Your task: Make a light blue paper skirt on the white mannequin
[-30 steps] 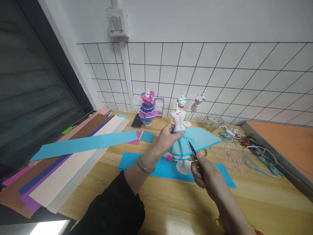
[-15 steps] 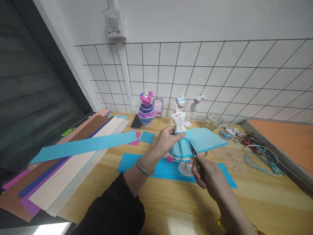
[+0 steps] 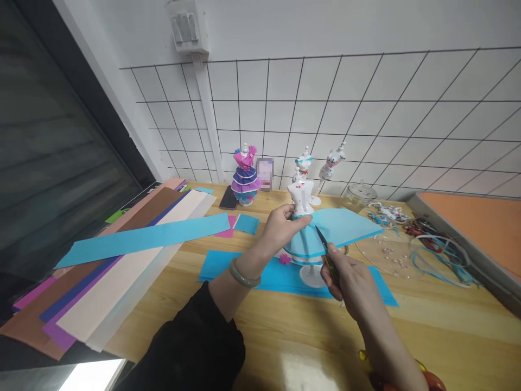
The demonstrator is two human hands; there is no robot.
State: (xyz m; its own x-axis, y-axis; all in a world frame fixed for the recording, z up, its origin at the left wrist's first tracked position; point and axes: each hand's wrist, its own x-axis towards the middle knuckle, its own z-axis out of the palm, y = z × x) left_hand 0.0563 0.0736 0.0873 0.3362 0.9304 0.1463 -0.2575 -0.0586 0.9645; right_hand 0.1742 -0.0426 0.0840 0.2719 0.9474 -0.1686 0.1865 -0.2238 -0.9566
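A small white mannequin (image 3: 302, 196) stands upright on a round white base, dressed in a light blue skirt (image 3: 303, 242) with darker blue hem bands. My left hand (image 3: 282, 227) pinches the skirt's fabric at the waist. From there a wide loose flap of blue sheet (image 3: 345, 225) spreads to the right. Thread snips (image 3: 324, 243) are in my right hand (image 3: 345, 274), their pointed blades against the skirt near the flap. A pink flower (image 3: 285, 259) shows beside the skirt's lower left edge. Under the base lies a blue sheet (image 3: 268, 278).
Long coloured strips (image 3: 134, 271) lie at the left, a blue strip (image 3: 150, 237) across them. Behind are a dressed mannequin (image 3: 245, 176), a phone (image 3: 228, 197), other mannequins (image 3: 335, 157) and a glass jar (image 3: 360, 195). Cords (image 3: 439, 252) and an orange-lined tray (image 3: 472, 228) are at the right.
The view has shifted slightly. Both hands keep their hold on the fabric and the snips, whose tip sits slightly higher along the flap.
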